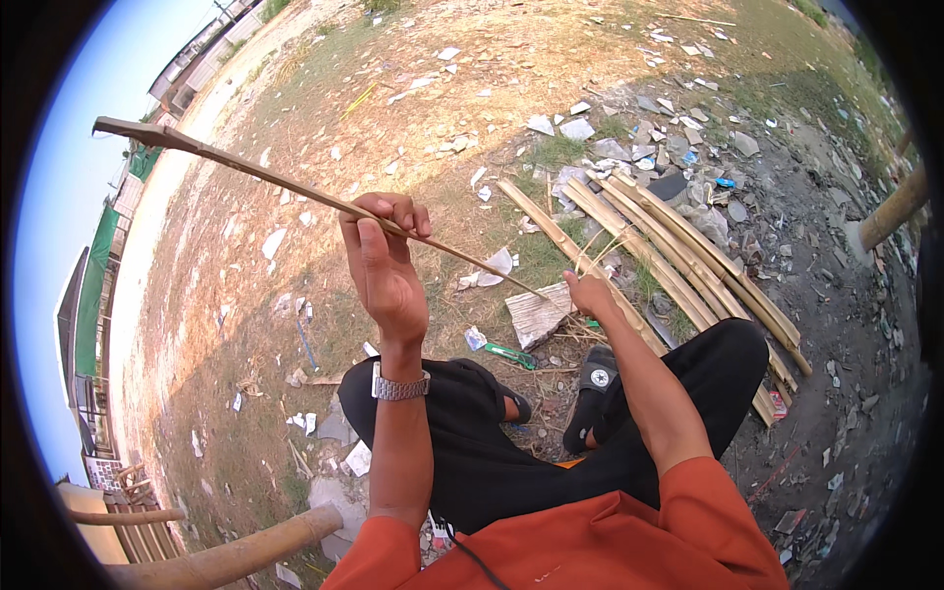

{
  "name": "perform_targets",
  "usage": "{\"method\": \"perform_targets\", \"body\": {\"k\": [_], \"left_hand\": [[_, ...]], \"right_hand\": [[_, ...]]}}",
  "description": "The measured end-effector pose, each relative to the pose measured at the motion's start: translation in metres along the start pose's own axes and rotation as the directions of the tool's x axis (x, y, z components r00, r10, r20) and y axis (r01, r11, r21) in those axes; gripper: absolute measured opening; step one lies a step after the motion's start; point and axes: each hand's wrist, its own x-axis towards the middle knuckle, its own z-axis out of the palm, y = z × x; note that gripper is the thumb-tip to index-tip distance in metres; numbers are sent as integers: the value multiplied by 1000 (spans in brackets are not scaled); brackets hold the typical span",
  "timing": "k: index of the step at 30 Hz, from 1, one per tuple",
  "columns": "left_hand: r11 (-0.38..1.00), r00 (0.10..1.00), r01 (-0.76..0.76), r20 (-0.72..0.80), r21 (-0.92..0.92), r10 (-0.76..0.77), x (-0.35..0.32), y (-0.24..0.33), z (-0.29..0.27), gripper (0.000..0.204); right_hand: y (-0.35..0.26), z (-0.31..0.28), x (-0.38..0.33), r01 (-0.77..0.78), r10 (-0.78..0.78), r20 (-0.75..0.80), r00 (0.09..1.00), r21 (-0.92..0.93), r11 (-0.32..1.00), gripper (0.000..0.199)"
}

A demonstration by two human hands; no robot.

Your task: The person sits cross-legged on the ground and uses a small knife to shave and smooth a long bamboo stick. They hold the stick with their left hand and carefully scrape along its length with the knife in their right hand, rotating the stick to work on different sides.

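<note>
A long, thin bamboo strip (pixel 285 182) slants across in front of me, its thicker end up at the far left and its thin end down by a pale wooden block (pixel 536 317). My left hand (pixel 388 261), wearing a metal watch, pinches the strip near its middle between thumb and fingers. Beside the block, my right hand (pixel 593 297) is closed, with thin bamboo slivers (pixel 597 251) showing just beyond it. What its fingers grip is hidden; a small green bit shows beneath them. On the ground left of my feet lies a green utility knife (pixel 510 356).
Several split bamboo lengths (pixel 678 261) lie side by side at the right, with one separate piece (pixel 551 231) closer to my right hand. Broken tile and litter (pixel 576 129) cover the ground. Bamboo poles stand at lower left (pixel 246 546) and far right (pixel 895 211).
</note>
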Motion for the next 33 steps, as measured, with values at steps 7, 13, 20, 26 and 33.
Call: {"method": "perform_targets", "body": {"k": [7,13,20,26,33], "left_hand": [[997,995,32,96,64,-38,-5,3,-1,12],[999,983,-35,179,-14,37,-10,-2,4,32],[999,994,27,105,23,-29,-19,-14,7,41],[994,997,10,80,-104,-1,-18,7,2,52],[996,986,-15,163,-85,29,-23,2,1,54]], "right_hand": [[-75,-65,-118,356,-345,-90,934,216,909,55],[-74,-33,-166,387,-369,-139,919,502,774,47],[-54,2,-156,377,-318,-204,926,428,821,45],[-47,6,-147,340,-239,-255,937,495,800,47],[-63,11,-152,397,-325,-228,918,507,765,45]]}}
